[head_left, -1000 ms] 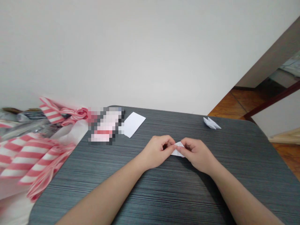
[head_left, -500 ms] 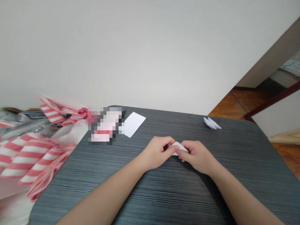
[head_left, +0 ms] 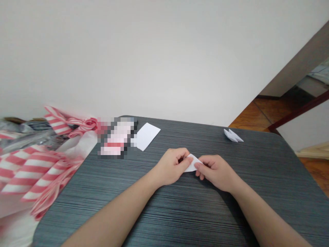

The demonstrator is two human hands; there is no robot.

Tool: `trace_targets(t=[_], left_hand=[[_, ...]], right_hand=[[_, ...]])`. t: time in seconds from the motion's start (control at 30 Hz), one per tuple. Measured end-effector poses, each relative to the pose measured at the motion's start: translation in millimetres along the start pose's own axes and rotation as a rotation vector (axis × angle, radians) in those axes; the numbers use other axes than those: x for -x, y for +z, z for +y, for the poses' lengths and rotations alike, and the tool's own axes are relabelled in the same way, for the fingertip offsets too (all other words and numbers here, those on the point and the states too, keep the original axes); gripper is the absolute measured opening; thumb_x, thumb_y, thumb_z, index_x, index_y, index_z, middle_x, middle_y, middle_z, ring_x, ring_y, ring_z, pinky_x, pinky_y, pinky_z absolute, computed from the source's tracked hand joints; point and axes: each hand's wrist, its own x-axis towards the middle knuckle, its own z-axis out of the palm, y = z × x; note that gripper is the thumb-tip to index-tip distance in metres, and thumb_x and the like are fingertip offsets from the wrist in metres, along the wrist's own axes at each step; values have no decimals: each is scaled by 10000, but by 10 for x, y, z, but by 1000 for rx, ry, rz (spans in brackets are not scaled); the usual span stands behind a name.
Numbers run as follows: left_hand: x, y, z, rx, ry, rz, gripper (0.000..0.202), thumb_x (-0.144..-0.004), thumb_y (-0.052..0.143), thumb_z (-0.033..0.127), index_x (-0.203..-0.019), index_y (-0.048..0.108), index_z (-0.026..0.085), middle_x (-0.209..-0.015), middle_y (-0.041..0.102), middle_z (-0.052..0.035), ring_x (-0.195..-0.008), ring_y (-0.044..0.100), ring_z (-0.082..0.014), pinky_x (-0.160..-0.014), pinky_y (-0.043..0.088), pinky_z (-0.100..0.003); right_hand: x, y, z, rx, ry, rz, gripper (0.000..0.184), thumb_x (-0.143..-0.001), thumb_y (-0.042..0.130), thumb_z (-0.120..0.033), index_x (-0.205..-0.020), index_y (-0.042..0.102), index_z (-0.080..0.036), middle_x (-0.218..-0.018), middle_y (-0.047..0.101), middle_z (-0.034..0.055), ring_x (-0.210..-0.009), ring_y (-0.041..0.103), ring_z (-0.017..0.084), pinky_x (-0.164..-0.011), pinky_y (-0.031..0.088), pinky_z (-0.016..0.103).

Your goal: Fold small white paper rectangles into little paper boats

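A small folded piece of white paper (head_left: 192,165) is pinched between both my hands, just over the dark table (head_left: 164,216). My left hand (head_left: 173,166) is closed on its left side, thumb on top and fingers curled underneath. On the right side, my right hand (head_left: 214,171) grips the paper with thumb and fingertips. Parts of the paper are hidden behind my fingers. Beyond my right hand lies another folded white paper piece (head_left: 232,136) with pointed ends.
A flat white paper stack or sheet (head_left: 148,136) lies at the table's back left, beside a blurred-out pinkish object (head_left: 119,135). Red-and-white striped cloth (head_left: 33,169) is heaped left of the table. A pale wall (head_left: 164,61) stands behind; wooden flooring (head_left: 253,111) shows at right.
My thumbs have drawn slightly apart on the folded paper, so more of its white face shows between them. The paper has shifted a little to the left.
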Motion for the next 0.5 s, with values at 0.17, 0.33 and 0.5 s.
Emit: trace_targets(t=[0.17, 0.33, 0.5], left_hand=[[-5, 1, 1, 46, -11, 0, 321, -933, 507, 348, -682, 552, 152, -594, 459, 46, -557, 394, -88, -517, 287, -219], [-12, -10, 34, 47, -18, 8, 289, -936, 498, 335, -762, 639, 153, -657, 575, 15, -603, 480, -107, -544, 346, -215], [-10, -43, 53, 26, -30, 44, 319, -940, 494, 340, -709, 615, 155, -628, 553, 21, -594, 471, -105, -544, 352, -212]], right_hand=[[11, -2, -7, -26, 16, -20, 289, -934, 533, -259, -689, 653, -165, -561, 636, -10, -523, 577, 109, -538, 403, 208], [16, -9, -13, -14, 27, -35, 300, -926, 536, -255, -668, 657, -164, -550, 638, -6, -507, 560, 105, -517, 392, 206], [22, -15, 7, -45, 30, -12, 282, -923, 545, -269, -686, 662, -170, -540, 626, -16, -451, 504, 89, -466, 356, 203]])
